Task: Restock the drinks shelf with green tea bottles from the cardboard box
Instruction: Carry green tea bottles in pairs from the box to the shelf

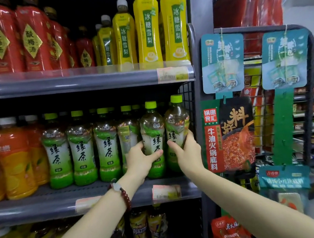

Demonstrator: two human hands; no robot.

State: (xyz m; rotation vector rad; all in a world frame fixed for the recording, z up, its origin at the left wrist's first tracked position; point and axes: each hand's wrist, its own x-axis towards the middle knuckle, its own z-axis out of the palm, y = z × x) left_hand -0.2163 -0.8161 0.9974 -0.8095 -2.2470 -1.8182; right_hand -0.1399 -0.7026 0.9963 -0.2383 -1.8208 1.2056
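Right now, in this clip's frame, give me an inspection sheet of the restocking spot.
Surface: middle shelf, grey, price tags on its front rail.
Job's things: row of green tea bottles; cardboard box not in view.
Clutter: orange drink bottles at left, red bottles and yellow bottles above.
Grippers: left hand grips second bottle from right; right hand grips rightmost bottle.
Cables: nothing seen.
Surroundings: hanging sauce packet on wire rack at right.
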